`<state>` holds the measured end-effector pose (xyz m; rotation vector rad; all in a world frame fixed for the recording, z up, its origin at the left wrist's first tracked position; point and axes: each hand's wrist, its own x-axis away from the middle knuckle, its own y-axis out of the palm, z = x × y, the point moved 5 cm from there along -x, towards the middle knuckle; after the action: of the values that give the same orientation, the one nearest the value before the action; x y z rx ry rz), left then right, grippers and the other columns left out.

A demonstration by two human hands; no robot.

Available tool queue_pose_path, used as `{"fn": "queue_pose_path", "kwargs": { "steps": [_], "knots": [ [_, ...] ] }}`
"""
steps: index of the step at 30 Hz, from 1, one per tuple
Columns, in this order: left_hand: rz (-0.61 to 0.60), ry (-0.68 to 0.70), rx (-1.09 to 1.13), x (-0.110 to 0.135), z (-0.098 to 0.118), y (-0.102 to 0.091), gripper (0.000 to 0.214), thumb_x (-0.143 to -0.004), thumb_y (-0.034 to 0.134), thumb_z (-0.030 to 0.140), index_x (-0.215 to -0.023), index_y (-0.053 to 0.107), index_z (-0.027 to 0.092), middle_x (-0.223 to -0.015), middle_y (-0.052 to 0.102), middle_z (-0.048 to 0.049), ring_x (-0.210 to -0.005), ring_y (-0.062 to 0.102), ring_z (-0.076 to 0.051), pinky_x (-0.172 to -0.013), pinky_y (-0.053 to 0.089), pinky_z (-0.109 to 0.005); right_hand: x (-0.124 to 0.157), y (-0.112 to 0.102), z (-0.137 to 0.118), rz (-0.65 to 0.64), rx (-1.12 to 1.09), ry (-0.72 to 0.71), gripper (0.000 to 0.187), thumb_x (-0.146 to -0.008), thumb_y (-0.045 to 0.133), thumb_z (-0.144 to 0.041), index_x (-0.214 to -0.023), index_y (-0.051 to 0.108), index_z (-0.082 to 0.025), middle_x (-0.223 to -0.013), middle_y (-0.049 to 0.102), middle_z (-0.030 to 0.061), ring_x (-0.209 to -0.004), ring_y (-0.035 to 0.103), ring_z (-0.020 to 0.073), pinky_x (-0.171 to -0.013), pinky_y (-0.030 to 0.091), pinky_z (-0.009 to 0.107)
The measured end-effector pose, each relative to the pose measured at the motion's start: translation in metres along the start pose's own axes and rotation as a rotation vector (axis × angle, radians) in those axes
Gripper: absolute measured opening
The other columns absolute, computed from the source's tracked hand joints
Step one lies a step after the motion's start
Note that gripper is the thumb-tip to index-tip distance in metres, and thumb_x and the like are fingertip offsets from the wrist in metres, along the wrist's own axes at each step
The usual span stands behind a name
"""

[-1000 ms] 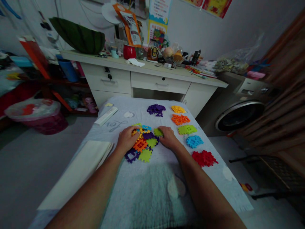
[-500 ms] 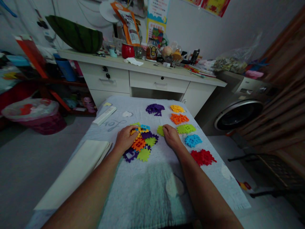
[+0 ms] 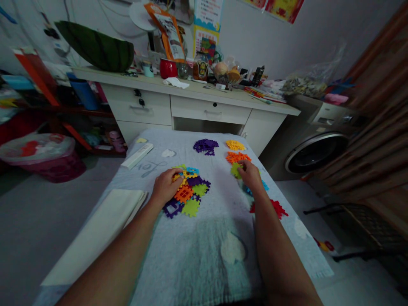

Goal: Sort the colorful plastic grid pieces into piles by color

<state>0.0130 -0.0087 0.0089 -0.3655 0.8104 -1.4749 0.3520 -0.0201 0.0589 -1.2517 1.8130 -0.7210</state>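
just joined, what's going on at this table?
A person is handling toothed plastic pieces on a cloth-covered table. The right hand holds a green piece on the near side of the orange pile. The left hand is at the mixed pile; whether it grips a piece is unclear. The yellow pile and purple pile lie farther back; the right arm partly hides the red pile.

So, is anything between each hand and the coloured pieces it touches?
Nothing visible: the left hand is directly on the mixed-colour pile, and the right hand directly holds a green piece.
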Motion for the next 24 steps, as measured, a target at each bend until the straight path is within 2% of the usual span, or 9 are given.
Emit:
{"fn": "queue_pose_path", "kwargs": {
  "steps": [4, 8, 14, 18, 21, 24],
  "knots": [
    [0.009, -0.003, 0.002, 0.000, 0.000, 0.000, 0.036, -0.082, 0.050, 0.040, -0.109, 0.068, 0.023, -0.113, 0.071, -0.0055, -0.104, 0.064, -0.024, -0.094, 0.048, -0.036, -0.002, 0.004, 0.003, -0.011, 0.052, 0.009, 0.029, -0.077, 0.051, -0.017, -0.102, 0.066, -0.017, -0.095, 0.069, 0.0056, -0.079, 0.059, 0.0172, -0.078, 0.044, 0.029],
    [0.007, -0.022, -0.001, 0.000, 0.001, -0.001, 0.037, -0.082, 0.050, 0.040, -0.109, 0.068, 0.023, -0.113, 0.071, -0.0060, -0.104, 0.064, -0.024, -0.094, 0.048, -0.037, -0.002, 0.008, 0.003, -0.013, 0.185, 0.031, 0.029, -0.077, 0.051, -0.013, -0.101, 0.068, -0.015, -0.100, 0.067, 0.0102, -0.092, 0.059, 0.0213, -0.085, 0.043, 0.032],
    [0.012, -0.016, 0.021, 0.001, 0.004, -0.002, 0.037, -0.081, 0.051, 0.039, -0.109, 0.069, 0.022, -0.115, 0.070, -0.0067, -0.106, 0.064, -0.025, -0.096, 0.048, -0.038, 0.007, 0.008, 0.006, 0.087, 0.417, 0.055, 0.029, -0.079, 0.057, -0.017, -0.104, 0.071, -0.017, -0.106, 0.061, 0.0185, -0.098, 0.055, 0.0302, -0.087, 0.041, 0.042],
    [0.018, -0.021, 0.020, 0.001, 0.006, -0.004, 0.035, -0.080, 0.052, 0.037, -0.108, 0.069, 0.023, -0.113, 0.071, -0.0059, -0.105, 0.064, -0.024, -0.096, 0.047, -0.037, 0.011, 0.010, -0.001, 0.161, 0.401, 0.054, 0.036, -0.077, 0.061, -0.017, -0.112, 0.068, -0.020, -0.109, 0.058, 0.0183, -0.104, 0.050, 0.0334, -0.088, 0.039, 0.046],
    [0.011, -0.030, 0.017, 0.002, 0.007, -0.004, 0.036, -0.081, 0.052, 0.036, -0.109, 0.069, 0.023, -0.111, 0.072, -0.0056, -0.103, 0.064, -0.024, -0.094, 0.048, -0.036, 0.014, 0.018, -0.023, 0.136, 0.271, -0.045, 0.037, -0.079, 0.062, -0.023, -0.116, 0.066, -0.021, -0.114, 0.057, 0.0154, -0.108, 0.048, 0.0328, -0.092, 0.038, 0.047],
    [0.005, -0.031, 0.020, 0.002, 0.006, -0.003, 0.037, -0.081, 0.050, 0.036, -0.109, 0.069, 0.022, -0.111, 0.072, -0.0059, -0.102, 0.065, -0.024, -0.092, 0.049, -0.036, 0.025, 0.036, -0.060, -0.016, 0.051, -0.293, 0.027, -0.083, 0.061, -0.027, -0.108, 0.068, -0.021, -0.109, 0.058, 0.0112, -0.107, 0.050, 0.0285, -0.095, 0.039, 0.044]
  ]
}}
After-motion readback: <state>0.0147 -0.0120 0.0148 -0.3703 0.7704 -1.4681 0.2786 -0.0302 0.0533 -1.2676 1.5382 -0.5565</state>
